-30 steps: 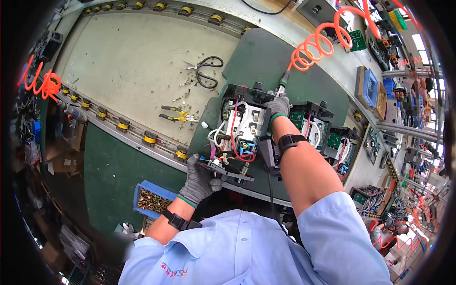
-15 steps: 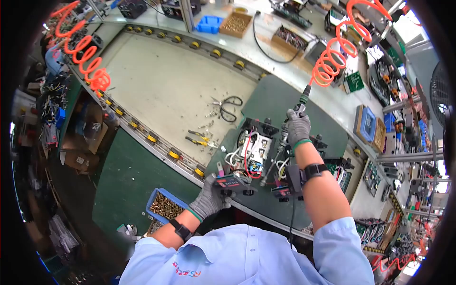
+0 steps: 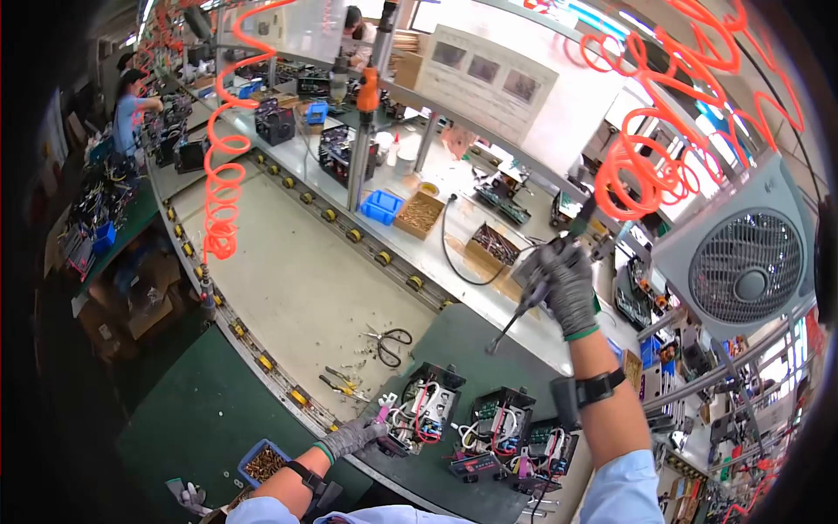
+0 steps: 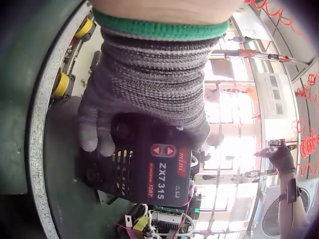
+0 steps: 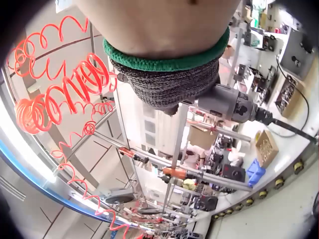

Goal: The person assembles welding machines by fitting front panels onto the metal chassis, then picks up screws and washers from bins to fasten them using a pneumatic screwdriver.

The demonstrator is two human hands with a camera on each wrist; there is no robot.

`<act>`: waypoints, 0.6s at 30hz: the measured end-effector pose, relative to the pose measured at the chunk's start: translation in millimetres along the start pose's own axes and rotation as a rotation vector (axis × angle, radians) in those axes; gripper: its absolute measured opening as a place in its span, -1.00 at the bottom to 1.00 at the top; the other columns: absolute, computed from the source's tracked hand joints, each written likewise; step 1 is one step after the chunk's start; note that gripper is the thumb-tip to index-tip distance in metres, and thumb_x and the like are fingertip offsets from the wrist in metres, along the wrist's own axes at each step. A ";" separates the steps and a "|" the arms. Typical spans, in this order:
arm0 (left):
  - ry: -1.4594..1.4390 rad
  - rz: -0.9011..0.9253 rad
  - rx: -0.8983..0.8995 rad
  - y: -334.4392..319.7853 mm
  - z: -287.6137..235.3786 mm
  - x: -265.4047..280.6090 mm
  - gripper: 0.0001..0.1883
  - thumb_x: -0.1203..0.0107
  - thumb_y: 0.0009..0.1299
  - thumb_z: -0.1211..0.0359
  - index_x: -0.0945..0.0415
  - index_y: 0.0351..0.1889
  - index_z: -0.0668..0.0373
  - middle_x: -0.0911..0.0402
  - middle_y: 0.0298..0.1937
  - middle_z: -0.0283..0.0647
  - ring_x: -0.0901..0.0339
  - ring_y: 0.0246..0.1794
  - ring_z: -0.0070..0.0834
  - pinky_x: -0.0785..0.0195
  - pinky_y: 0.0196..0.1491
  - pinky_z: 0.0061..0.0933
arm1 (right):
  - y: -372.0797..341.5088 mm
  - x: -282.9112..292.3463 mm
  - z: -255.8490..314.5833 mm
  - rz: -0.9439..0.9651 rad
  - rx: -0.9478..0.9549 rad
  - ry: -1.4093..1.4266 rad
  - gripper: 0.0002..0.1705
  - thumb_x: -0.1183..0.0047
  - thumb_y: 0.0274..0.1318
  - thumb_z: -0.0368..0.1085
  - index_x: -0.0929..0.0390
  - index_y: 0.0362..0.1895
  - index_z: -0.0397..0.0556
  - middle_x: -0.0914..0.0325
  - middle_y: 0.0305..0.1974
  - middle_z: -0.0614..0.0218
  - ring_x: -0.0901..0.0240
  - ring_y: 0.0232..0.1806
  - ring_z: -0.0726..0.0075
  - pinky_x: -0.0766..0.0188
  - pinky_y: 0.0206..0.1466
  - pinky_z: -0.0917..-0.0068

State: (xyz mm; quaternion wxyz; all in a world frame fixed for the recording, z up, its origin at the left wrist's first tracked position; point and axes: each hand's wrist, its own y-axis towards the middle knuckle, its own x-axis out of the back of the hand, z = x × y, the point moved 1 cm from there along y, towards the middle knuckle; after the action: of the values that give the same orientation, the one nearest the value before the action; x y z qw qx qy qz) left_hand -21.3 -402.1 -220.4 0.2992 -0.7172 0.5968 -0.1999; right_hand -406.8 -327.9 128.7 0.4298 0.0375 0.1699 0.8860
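Note:
The left hand (image 3: 353,437), in a grey glove, grips the dark front panel of an open welder unit (image 3: 429,403) on the green mat. In the left wrist view the left hand (image 4: 144,89) has its fingers over the edge of the panel (image 4: 154,172), which is marked ZX7 315. Raised over the back edge of the mat, the gloved right hand (image 3: 567,284) holds an air screwdriver (image 3: 531,301), its long bit slanting down to the left. In the right wrist view the tool's grey body (image 5: 219,102) juts from the right hand (image 5: 167,87).
Two more open units (image 3: 497,424) stand to the right on the mat. Scissors (image 3: 388,345) and yellow pliers (image 3: 345,382) lie among loose screws. A blue bin of screws (image 3: 262,461) is at the front left; a fan (image 3: 751,262) stands at the right.
The right hand has lifted the air screwdriver up and away from the units, after moving off the first unit. The left hand stays on the panel. The head view has tilted up.

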 end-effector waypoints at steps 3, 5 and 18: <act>-0.065 0.008 -0.304 5.0 14.1 -8.8 -0.21 -0.13 0.34 -0.33 -0.53 0.22 0.16 -0.57 -0.29 -0.28 -0.49 -0.38 -0.58 -0.38 -0.38 -0.49 | 89.2 40.5 3.2 -0.077 0.294 -0.422 -0.87 -0.29 0.23 -0.28 -0.59 -0.22 0.07 -0.55 -0.38 0.51 -0.42 -0.43 0.52 -0.39 -0.39 0.47; -0.111 -0.107 -0.396 42.6 48.5 -23.6 -0.16 -0.14 0.31 -0.37 -0.50 0.26 0.13 -0.55 -0.35 -0.32 -0.40 -0.49 -0.61 -0.26 -0.46 -0.49 | 162.9 79.3 -8.6 -0.152 0.343 -0.301 -0.85 -0.32 0.19 -0.27 -0.65 -0.16 0.11 -0.51 -0.38 0.58 -0.40 -0.35 0.57 -0.38 -0.30 0.47; -0.148 -0.221 -0.170 -47.8 51.8 -13.0 0.17 -0.40 0.16 -0.28 -0.16 0.50 0.37 -0.54 0.28 0.10 -0.45 0.36 -0.13 -0.30 0.40 -0.20 | 217.5 140.0 -89.2 -0.450 0.285 -1.158 -0.24 -0.27 0.21 0.20 -0.47 0.29 -0.05 -0.71 -0.05 0.15 -0.63 -0.03 0.15 -0.47 0.10 0.20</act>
State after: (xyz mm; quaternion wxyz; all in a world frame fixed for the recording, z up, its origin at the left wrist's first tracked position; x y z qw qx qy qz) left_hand 44.5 -374.3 -225.9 0.2568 -0.8139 0.5055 -0.1269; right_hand -676.6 -368.0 106.3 0.6183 0.5306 0.0301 0.5790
